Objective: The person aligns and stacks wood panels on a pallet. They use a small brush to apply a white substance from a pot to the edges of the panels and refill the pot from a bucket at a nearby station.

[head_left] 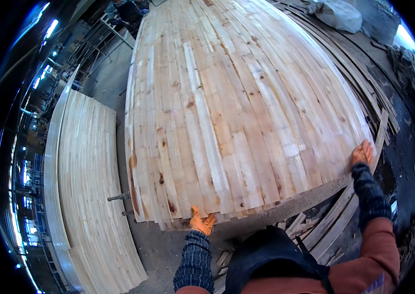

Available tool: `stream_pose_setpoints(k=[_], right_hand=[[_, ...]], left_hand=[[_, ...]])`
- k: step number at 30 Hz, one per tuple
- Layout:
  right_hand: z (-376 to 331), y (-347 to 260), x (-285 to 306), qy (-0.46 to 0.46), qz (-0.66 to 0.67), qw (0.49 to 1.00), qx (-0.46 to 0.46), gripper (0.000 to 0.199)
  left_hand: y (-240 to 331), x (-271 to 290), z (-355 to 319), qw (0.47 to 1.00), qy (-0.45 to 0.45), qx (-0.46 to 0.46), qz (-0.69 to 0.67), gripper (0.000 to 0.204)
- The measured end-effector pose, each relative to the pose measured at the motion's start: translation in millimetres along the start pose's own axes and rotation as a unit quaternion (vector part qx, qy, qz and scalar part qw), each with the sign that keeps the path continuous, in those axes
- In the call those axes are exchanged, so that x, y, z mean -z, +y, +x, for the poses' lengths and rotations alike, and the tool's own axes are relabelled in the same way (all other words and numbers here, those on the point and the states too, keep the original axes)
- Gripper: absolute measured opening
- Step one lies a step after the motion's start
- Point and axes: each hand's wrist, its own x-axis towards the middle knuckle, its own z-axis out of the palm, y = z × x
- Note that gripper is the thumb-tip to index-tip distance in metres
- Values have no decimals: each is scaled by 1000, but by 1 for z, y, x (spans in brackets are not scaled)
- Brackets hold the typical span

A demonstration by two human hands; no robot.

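A large panel of edge-joined wooden strips (237, 122), knotty and pale brown, fills the middle of the head view. Its near edge is stepped where the strip ends do not line up. My left hand (201, 221), in an orange glove, holds this near edge left of the middle, thumb at the top and some fingers hidden by the edge. At the near right corner, my right hand (363, 153), also orange-gloved, is closed over the panel's side. Dark patterned sleeve covers reach up both forearms.
Another pale strip panel (92, 181) stands on the left, with a metal clamp-like fitting (119, 196) between the two. Loose wooden slats (332, 215) lie at the lower right. Long boards (359, 73) run along the right side, near wrapped plastic bundles (337, 14). A person (130, 12) is partly visible at the far end.
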Motion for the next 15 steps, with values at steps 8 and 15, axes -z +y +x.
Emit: stream_pose_setpoints(k=[8, 15], right_hand=[[-175, -197, 164, -99, 299, 920, 233, 58], [-341, -343, 300, -316, 353, 794, 380, 75]], left_hand=[[-3, 78, 36, 953, -260, 51, 147, 53], [-12, 204, -73, 946, -155, -57, 280, 45]])
